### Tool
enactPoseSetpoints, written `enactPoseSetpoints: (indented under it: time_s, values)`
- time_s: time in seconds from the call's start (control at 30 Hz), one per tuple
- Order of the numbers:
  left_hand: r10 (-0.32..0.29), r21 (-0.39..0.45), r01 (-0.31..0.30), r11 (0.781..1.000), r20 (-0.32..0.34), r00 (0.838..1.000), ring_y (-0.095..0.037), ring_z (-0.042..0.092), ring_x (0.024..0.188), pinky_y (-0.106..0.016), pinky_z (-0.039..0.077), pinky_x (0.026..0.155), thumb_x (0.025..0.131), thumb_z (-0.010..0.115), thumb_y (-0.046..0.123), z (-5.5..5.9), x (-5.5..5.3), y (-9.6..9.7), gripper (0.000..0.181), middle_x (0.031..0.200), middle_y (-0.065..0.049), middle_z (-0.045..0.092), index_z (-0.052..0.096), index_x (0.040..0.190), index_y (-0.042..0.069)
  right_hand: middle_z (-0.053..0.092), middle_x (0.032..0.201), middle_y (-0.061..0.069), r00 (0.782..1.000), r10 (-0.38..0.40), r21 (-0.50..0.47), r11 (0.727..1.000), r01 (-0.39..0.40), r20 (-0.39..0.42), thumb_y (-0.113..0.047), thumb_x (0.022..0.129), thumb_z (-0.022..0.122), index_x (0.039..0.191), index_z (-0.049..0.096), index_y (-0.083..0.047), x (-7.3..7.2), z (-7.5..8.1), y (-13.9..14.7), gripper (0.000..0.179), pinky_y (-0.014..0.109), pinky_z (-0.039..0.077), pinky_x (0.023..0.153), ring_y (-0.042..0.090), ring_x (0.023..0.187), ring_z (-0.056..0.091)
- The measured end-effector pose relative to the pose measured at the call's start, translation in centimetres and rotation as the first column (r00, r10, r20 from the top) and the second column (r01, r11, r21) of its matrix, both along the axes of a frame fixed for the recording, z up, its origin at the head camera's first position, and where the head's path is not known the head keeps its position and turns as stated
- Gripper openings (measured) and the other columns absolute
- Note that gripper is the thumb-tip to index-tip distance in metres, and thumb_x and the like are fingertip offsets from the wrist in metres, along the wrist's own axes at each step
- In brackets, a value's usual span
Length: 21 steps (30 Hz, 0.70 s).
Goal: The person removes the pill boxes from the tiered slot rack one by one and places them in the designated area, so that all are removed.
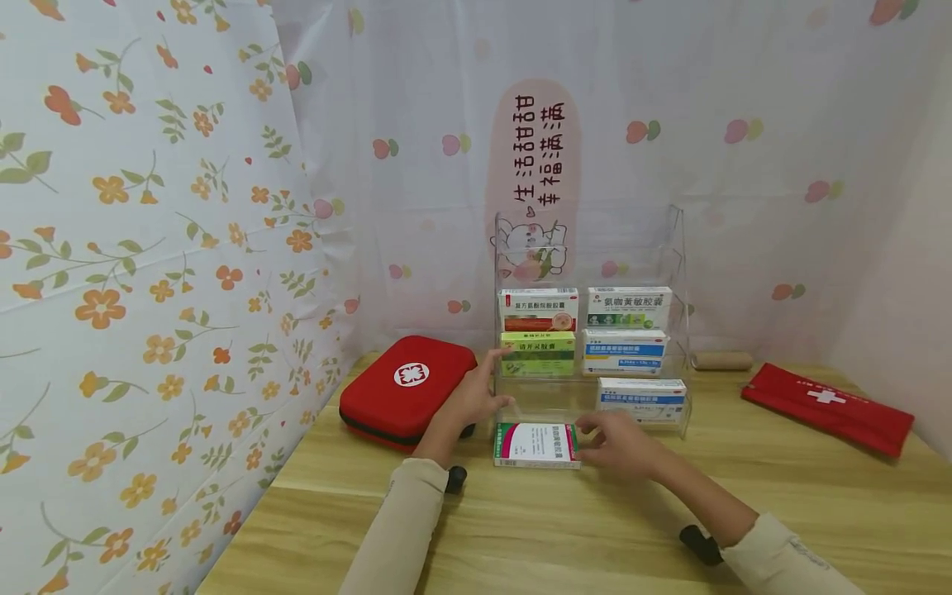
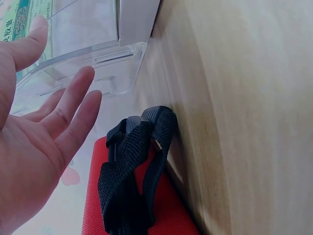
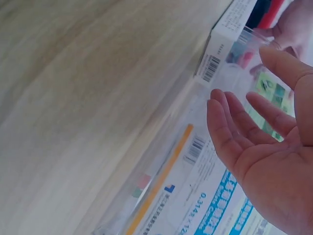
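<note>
A white medicine box with green and magenta edges [image 1: 534, 445] lies flat at the front of a clear acrylic rack [image 1: 678, 240]. My right hand [image 1: 623, 446] is by the box's right end, its fingers loosely bent; the right wrist view shows a gap between fingertips and box. At the rack's left side is my left hand [image 1: 478, 395], fingers spread and holding nothing, near the green medicine box [image 1: 537, 355]. Other boxes stand in the rack: a red-and-white one [image 1: 539, 310], a white-and-green one [image 1: 628, 307] and two blue-and-white ones [image 1: 623, 354].
A red first-aid case [image 1: 409, 388] sits left of the rack, its black strap [image 2: 129, 171] close to my left hand. On the right are a red pouch with a white cross [image 1: 825, 405] and a brown roll [image 1: 721, 360]. Patterned curtains hang behind the wooden table [image 1: 535, 529].
</note>
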<state>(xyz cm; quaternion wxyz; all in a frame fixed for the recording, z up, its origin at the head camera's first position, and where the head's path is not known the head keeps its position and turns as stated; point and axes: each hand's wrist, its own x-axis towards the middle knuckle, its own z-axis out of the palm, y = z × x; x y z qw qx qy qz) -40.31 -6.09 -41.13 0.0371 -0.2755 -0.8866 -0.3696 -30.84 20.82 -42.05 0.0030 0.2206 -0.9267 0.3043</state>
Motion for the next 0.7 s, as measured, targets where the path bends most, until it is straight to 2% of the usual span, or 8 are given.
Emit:
enactPoseSetpoints:
  time_s: [0.17,0.33,0.47,0.57,0.7]
  values:
    - [0.009,0.010,-0.009,1.000,-0.002,1.000,-0.020,0.055,0.077,-0.031,0.051,0.072,0.086,0.078,0.012,-0.2,0.0,0.2,0.087,0.124,-0.017,0.057,0.022,0.151,0.030,0.067,0.112,0.018,0.998,-0.045,-0.039,0.998,0.044,-0.035,-0.015,0.084,0.079,0.118,0.064,0.006,0.8,0.7,1.0,0.043,0.041,0.057,0.079,0.028,0.094,0.067]
    - [0.024,0.002,-0.024,1.000,0.009,1.000,-0.021,0.056,0.084,-0.032,0.051,0.077,0.087,0.077,0.012,-0.2,0.0,0.3,0.087,0.127,-0.017,0.056,0.021,0.152,0.029,0.067,0.111,0.020,0.982,-0.094,-0.066,0.994,0.084,-0.167,-0.009,0.084,0.077,0.115,0.065,0.006,1.5,1.2,2.5,0.037,0.045,0.057,0.080,0.033,0.095,0.067]
    - [0.029,0.010,-0.029,1.000,-0.003,1.000,-0.024,0.057,0.087,-0.036,0.052,0.079,0.087,0.077,0.011,-0.1,0.1,0.4,0.087,0.125,-0.017,0.057,0.022,0.151,0.029,0.068,0.110,0.020,0.941,-0.146,-0.095,0.988,0.123,-0.306,-0.007,0.084,0.077,0.114,0.066,0.005,1.7,1.6,3.9,0.034,0.047,0.057,0.076,0.034,0.093,0.068]
    - [0.030,0.010,-0.030,0.999,-0.006,1.000,-0.024,0.057,0.086,-0.036,0.052,0.079,0.087,0.077,0.012,-0.1,0.0,0.4,0.087,0.122,-0.019,0.058,0.022,0.151,0.029,0.068,0.108,0.020,0.893,-0.209,-0.119,0.977,0.176,-0.399,-0.007,0.082,0.079,0.112,0.068,0.003,1.7,1.7,4.9,0.033,0.044,0.057,0.071,0.035,0.092,0.067]
    - [0.039,-0.007,-0.039,0.999,0.000,0.999,-0.021,0.058,0.085,-0.035,0.052,0.079,0.086,0.078,0.014,-0.1,-0.1,0.4,0.087,0.120,-0.018,0.059,0.022,0.151,0.031,0.064,0.109,0.023,0.835,-0.300,-0.160,0.954,0.254,-0.462,-0.007,0.080,0.080,0.111,0.068,0.002,1.8,1.6,6.0,0.034,0.037,0.054,0.063,0.035,0.086,0.064]
